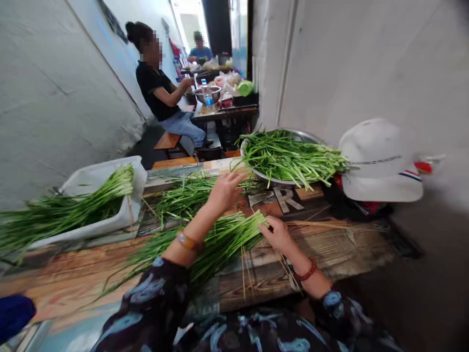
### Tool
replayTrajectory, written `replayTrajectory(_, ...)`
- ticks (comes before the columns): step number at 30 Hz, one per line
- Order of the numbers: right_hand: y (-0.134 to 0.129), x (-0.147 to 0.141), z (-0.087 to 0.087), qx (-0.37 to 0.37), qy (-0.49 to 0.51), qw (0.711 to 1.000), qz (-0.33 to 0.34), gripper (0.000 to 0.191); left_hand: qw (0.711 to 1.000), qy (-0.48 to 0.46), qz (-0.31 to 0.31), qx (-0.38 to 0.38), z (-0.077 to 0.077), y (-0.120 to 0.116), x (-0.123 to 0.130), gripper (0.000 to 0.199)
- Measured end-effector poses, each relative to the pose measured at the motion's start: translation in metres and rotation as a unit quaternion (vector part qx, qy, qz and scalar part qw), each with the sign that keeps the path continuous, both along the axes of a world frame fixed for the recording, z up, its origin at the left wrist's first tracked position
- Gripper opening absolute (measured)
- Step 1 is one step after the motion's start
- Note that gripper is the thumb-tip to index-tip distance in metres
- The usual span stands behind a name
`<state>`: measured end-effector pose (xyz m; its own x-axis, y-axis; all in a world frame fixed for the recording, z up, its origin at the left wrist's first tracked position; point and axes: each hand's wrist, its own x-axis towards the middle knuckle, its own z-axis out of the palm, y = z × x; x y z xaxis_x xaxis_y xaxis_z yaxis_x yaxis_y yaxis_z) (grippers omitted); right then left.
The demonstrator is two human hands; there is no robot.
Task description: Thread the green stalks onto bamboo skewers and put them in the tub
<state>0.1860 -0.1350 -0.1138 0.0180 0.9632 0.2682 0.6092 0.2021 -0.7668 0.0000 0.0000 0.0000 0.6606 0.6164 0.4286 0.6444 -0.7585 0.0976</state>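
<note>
A bunch of garlic chives (234,234) lies on the wood-plank table in front of me, its pale cut ends pointing right. My right hand (279,235) is closed at those pale ends, fingertips pinching stalks there. Reaching over the bunch, my left hand (226,191) has its fingers stretched out toward the bowl side, with no held item visible. Just beyond and left of it is a looser pile of chives (183,195). A metal bowl (304,133) heaped with more chives (289,159) stands farther back on the right.
On the left, a white plastic tub (137,188) holds chives hanging over its side. A white cap (377,156) sits at the right end. Thin dry stalks lie on the table (311,249). Beyond, one person (157,88) sits by another table and another person (200,51) sits farther back.
</note>
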Motion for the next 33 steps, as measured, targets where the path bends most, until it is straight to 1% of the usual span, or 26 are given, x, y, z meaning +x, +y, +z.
replayTrajectory(2,-0.001,0.001,0.003,0.012,-0.013,1.0,0.006,0.034,0.998,0.022,-0.059,0.006,0.002,-0.005,0.03,0.046)
replayTrajectory(4,-0.002,0.003,0.005,0.022,-0.024,0.999,0.011,0.034,0.994,0.027,-0.109,0.0,0.002,-0.009,0.057,0.043)
replayTrajectory(6,-0.005,0.004,0.007,0.03,-0.03,0.999,0.017,0.034,0.991,0.007,-0.134,-0.02,0.001,-0.009,0.077,0.035)
replayTrajectory(8,-0.007,0.006,0.008,0.033,-0.032,0.999,0.023,0.036,0.987,-0.065,-0.142,-0.048,0.0,-0.006,0.086,0.03)
replayTrajectory(10,-0.007,0.007,0.009,0.031,-0.029,0.999,0.031,0.037,0.976,-0.162,-0.129,-0.065,0.006,-0.005,0.083,0.022)
replayTrajectory(12,-0.006,0.007,0.009,0.027,-0.023,0.999,0.036,0.037,0.951,-0.285,-0.101,-0.064,0.021,-0.009,0.065,0.016)
replayTrajectory(14,-0.006,0.008,0.009,0.023,-0.016,0.999,0.034,0.037,0.913,-0.398,-0.074,-0.058,0.044,-0.017,0.035,0.015)
replayTrajectory(17,-0.006,0.01,0.008,0.011,-0.004,1.0,0.027,0.037,0.858,-0.511,-0.029,-0.047,0.088,-0.031,-0.028,0.014)
replayTrajectory(19,-0.007,0.012,0.008,-0.002,0.006,1.0,0.026,0.037,0.823,-0.565,-0.043,-0.034,0.117,-0.045,-0.07,0.023)
replayTrajectory(20,-0.008,0.013,0.008,-0.008,0.011,1.0,0.026,0.037,0.813,-0.58,-0.056,-0.023,0.129,-0.054,-0.088,0.028)
replayTrajectory(21,-0.008,0.013,0.01,-0.016,0.016,0.999,0.025,0.037,0.803,-0.591,-0.074,0.013,0.14,-0.064,-0.103,0.032)
replayTrajectory(22,-0.008,0.012,0.013,-0.024,0.023,0.999,0.026,0.037,0.803,-0.585,-0.083,0.074,0.149,-0.074,-0.115,0.031)
replayTrajectory(23,-0.007,0.011,0.017,-0.035,0.032,0.999,0.027,0.037,0.814,-0.559,-0.065,0.145,0.154,-0.084,-0.123,0.027)
replayTrajectory(24,-0.005,0.009,0.023,-0.049,0.047,0.997,0.032,0.036,0.834,-0.515,-0.025,0.195,0.155,-0.092,-0.128,0.023)
replayTrajectory(25,-0.003,0.005,0.03,-0.063,0.068,0.995,0.041,0.034,0.859,-0.46,0.029,0.222,0.151,-0.098,-0.13,0.02)
replayTrajectory(26,0.001,0.001,0.039,-0.074,0.093,0.991,0.054,0.033,0.884,-0.399,0.077,0.229,0.142,-0.102,-0.128,0.02)
replayTrajectory(27,0.006,-0.005,0.048,-0.082,0.12,0.987,0.067,0.032,0.912,-0.337,0.119,0.202,0.128,-0.102,-0.124,0.022)
replayTrajectory(28,0.01,-0.012,0.057,-0.089,0.143,0.983,0.079,0.031,0.931,-0.3,0.126,0.163,0.109,-0.1,-0.118,0.021)
replayTrajectory(29,0.015,-0.019,0.065,-0.098,0.164,0.978,0.09,0.031,0.943,-0.291,0.123,0.106,0.088,-0.096,-0.109,0.02)
replayTrajectory(30,0.019,-0.026,0.073,-0.109,0.183,0.972,0.102,0.03,0.947,-0.301,0.111,0.02,0.066,-0.091,-0.099,0.019)
replayTrajectory(31,0.023,-0.032,0.078,-0.119,0.2,0.966,0.112,0.03,0.935,-0.328,0.116,-0.07,0.045,-0.085,-0.089,0.019)
replayTrajectory(32,0.026,-0.038,0.081,-0.129,0.212,0.961,0.124,0.029,0.913,-0.36,0.128,-0.144,0.027,-0.078,-0.078,0.02)
replayTrajectory(33,0.028,-0.043,0.082,-0.135,0.22,0.957,0.134,0.029,0.888,-0.386,0.131,-0.214,0.011,-0.073,-0.069,0.021)
